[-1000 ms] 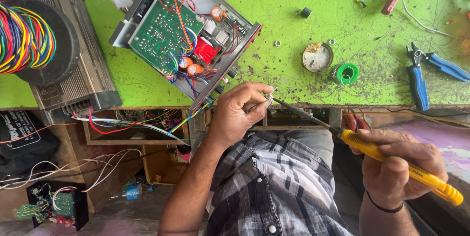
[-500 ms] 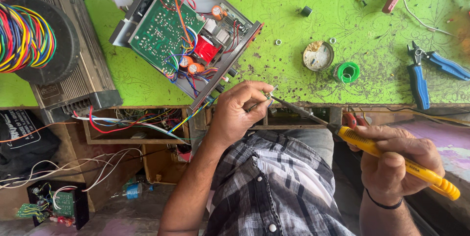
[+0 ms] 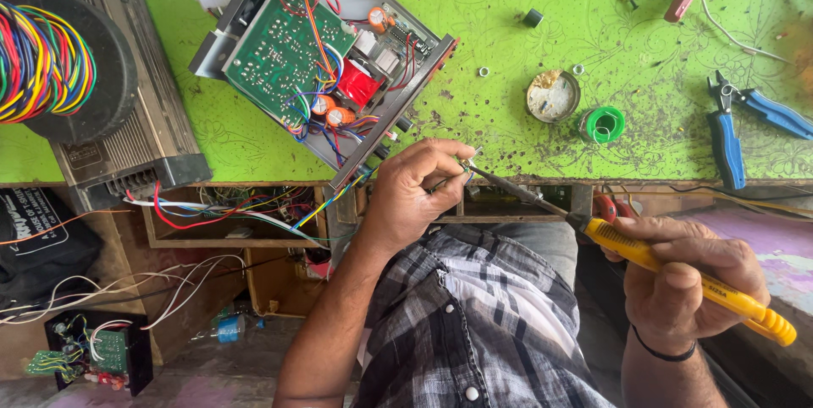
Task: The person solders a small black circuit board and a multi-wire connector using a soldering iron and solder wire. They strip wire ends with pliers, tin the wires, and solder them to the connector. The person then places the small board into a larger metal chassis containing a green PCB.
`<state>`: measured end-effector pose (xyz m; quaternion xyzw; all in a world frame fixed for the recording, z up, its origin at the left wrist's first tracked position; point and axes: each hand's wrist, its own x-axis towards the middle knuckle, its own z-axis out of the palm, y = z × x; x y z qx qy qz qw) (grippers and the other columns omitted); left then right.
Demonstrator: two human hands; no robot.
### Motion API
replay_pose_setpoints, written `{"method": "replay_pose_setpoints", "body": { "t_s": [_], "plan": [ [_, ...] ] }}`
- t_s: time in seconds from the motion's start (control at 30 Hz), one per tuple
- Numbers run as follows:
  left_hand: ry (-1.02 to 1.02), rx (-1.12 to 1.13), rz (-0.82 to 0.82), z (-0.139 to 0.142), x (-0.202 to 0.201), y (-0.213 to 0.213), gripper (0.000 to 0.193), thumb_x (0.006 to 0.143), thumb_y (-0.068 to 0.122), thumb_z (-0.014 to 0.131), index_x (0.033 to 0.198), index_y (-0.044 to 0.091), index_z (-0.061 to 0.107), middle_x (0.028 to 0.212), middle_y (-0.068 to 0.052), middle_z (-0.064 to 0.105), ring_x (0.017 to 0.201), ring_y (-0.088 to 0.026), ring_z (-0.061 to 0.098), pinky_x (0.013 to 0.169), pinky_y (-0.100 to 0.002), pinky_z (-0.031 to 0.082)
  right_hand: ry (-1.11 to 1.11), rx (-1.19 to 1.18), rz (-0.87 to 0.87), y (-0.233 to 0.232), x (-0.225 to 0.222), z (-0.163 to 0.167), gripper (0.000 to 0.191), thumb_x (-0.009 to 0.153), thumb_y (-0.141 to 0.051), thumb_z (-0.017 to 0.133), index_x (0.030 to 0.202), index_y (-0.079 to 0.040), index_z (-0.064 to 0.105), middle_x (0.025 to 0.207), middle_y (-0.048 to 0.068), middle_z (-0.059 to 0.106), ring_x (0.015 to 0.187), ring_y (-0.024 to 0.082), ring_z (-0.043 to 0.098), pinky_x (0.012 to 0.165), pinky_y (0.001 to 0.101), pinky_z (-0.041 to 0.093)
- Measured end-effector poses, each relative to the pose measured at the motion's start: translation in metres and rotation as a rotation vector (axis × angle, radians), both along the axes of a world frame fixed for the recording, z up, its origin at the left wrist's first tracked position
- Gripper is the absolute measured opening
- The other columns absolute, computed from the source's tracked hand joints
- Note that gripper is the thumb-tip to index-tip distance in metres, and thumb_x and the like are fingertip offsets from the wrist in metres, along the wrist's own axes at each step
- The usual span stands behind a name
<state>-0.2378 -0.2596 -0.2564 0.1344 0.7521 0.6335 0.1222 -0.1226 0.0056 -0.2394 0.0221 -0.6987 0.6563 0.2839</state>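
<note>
soldering iron [image 3: 677, 268]: long and thin, with a yellow handle and a dark metal tip. It lies slanted, tip up to the left, handle down to the right.
iron's tip: it touches the small part just below the worktop's front edge.
small part [image 3: 468, 158]: tiny and silvery, with coloured wires, pinched between fingers. It is too small to tell more.

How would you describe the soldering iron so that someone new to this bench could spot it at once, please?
Start at the bright green table and drop to its near edge, where the left hand pinches a small part. The soldering iron slants from there down into the right hand. Its yellow handle and thin dark tip set it apart from the blue-handled pliers lying on the table.
</note>
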Motion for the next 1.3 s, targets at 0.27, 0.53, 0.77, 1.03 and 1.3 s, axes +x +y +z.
{"method": "replay_pose_setpoints", "body": {
  "t_s": [0.27, 0.53, 0.77, 1.03, 1.3],
  "plan": [
    [0.039, -0.008, 0.001, -0.0007, 0.0003, -0.0009, 0.011, 0.091, 0.000, 0.076, 0.092, 0.003, 0.066, 0.117, -0.006, 0.075, 0.082, -0.004, 0.067, 0.068, -0.021, 0.056, -0.069, -0.047, -0.004, 0.0004, 0.0000, 0.0004, 0.044, 0.112, -0.038, 0.066, 0.103, 0.002, 0.049, 0.091, 0.026, 0.069, 0.074, 0.029, 0.074, 0.059, 0.0342, 0.063],
    [0.044, 0.001, 0.003, 0.0003, -0.0009, -0.0004, 0.012, 0.090, -0.001, 0.076, 0.090, 0.004, 0.065, 0.117, -0.006, 0.075, 0.082, -0.006, 0.068, 0.068, -0.022, 0.056, -0.081, -0.104, 0.031, 0.0019, -0.0012, 0.0001, 0.041, 0.113, -0.037, 0.064, 0.107, 0.001, 0.049, 0.097, 0.028, 0.070, 0.080, 0.029, 0.075, 0.060, 0.0333, 0.063],
    [0.076, 0.000, -0.002, 0.0015, -0.0009, -0.0006, 0.013, 0.091, 0.000, 0.076, 0.090, 0.004, 0.065, 0.117, -0.006, 0.075, 0.081, -0.005, 0.067, 0.068, -0.022, 0.055, -0.050, -0.063, 0.077, 0.0065, -0.0046, 0.0061, 0.038, 0.113, -0.038, 0.058, 0.111, -0.002, 0.047, 0.102, 0.031, 0.069, 0.082, 0.028, 0.076, 0.063, 0.0335, 0.065],
    [0.047, -0.015, 0.007, 0.0008, -0.0008, -0.0002, 0.013, 0.091, -0.001, 0.076, 0.089, 0.004, 0.064, 0.116, -0.005, 0.075, 0.073, -0.002, 0.061, 0.063, -0.021, 0.051, -0.033, -0.087, 0.033, 0.0038, 0.0011, 0.0010, 0.040, 0.112, -0.036, 0.062, 0.107, 0.001, 0.047, 0.088, 0.019, 0.065, 0.085, 0.031, 0.076, 0.062, 0.0379, 0.060],
    [0.030, -0.010, 0.014, 0.0000, -0.0009, 0.0001, 0.012, 0.091, -0.001, 0.076, 0.090, 0.004, 0.065, 0.116, -0.005, 0.075, 0.073, -0.001, 0.060, 0.062, -0.020, 0.050, -0.026, -0.099, 0.032, 0.0035, 0.0006, 0.0011, 0.038, 0.113, -0.034, 0.063, 0.111, 0.000, 0.047, 0.087, 0.018, 0.063, 0.087, 0.032, 0.076, 0.062, 0.0392, 0.060]
  ]
}}
